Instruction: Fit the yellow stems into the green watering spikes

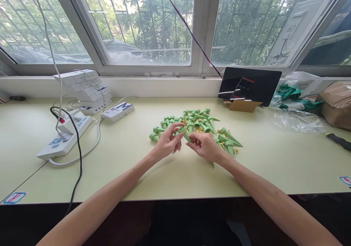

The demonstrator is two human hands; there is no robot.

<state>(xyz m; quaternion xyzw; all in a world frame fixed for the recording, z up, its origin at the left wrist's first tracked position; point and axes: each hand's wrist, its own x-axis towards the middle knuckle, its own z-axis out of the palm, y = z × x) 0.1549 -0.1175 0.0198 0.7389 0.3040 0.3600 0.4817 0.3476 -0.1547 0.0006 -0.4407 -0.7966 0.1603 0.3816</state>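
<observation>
A tapered green plastic plant watering spike (186, 135) is between my hands, its wide open end tilted up to the left. My right hand (206, 146) pinches its narrower part between thumb and fingers. At the wide end, the curved thumb and index finger of my left hand (165, 143) close around the rim; its other fingers hang loosely curled. Behind and beside my hands lies a loose pile of similar green spikes (211, 122), several with ridged caps. Small yellow pieces (203, 129) are scattered among them. The held spike's tip is hidden by my right hand.
On the left stand a white power strip (64, 138) with cables, stacked white boxes (89, 89) and a single box (119, 111). A dark tablet (256, 85) leans at the back behind a cardboard stand (245, 106). Plastic wrapping (298, 120) and a dark-handled tool (339, 141) lie right.
</observation>
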